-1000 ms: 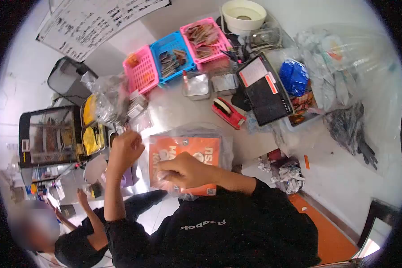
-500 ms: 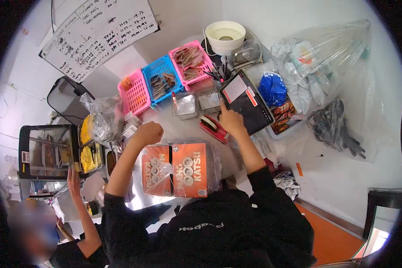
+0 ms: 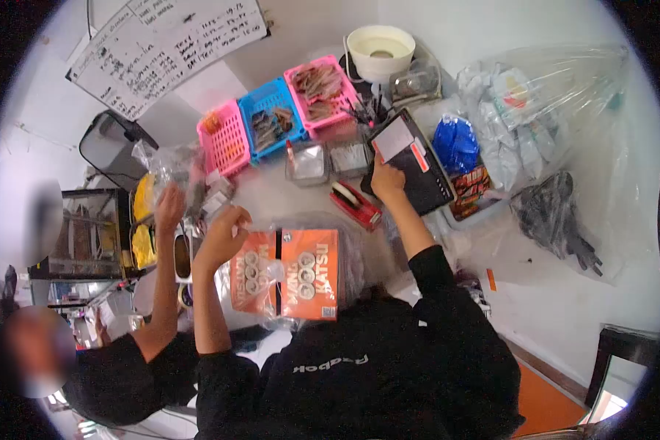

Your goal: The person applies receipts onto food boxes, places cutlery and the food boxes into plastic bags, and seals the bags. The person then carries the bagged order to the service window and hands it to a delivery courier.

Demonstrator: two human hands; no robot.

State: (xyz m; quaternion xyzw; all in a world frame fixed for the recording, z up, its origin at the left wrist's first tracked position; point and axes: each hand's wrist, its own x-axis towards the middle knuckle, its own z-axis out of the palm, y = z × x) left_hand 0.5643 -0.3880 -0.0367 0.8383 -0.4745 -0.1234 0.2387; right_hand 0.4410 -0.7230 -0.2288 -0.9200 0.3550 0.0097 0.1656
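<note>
My right hand (image 3: 386,178) is over a black tablet-like device (image 3: 411,172), its index finger stretched out against the front, beside a pale panel and a red strip. Nothing is held in it. My left hand (image 3: 226,233) hangs loosely curled above the far left corner of two orange boxes with KATSU lettering, the left box (image 3: 255,290) and the right box (image 3: 317,293); no object shows in its fingers. Clear plastic wraps both boxes. A red tape dispenser (image 3: 356,205) lies between them and the device.
Along the wall stand a pink basket (image 3: 224,150), a blue basket (image 3: 275,92) and another pink basket (image 3: 293,77) with packets. A co-worker's hand (image 3: 170,209) is by a clear plastic bag (image 3: 150,154) at left. Plastic bags (image 3: 484,95) fill the right.
My left hand has dropped slightly and loosened from a fist. My right finger stays on the device, shifted a little. The co-worker's arm has reached forward to the plastic bag.
</note>
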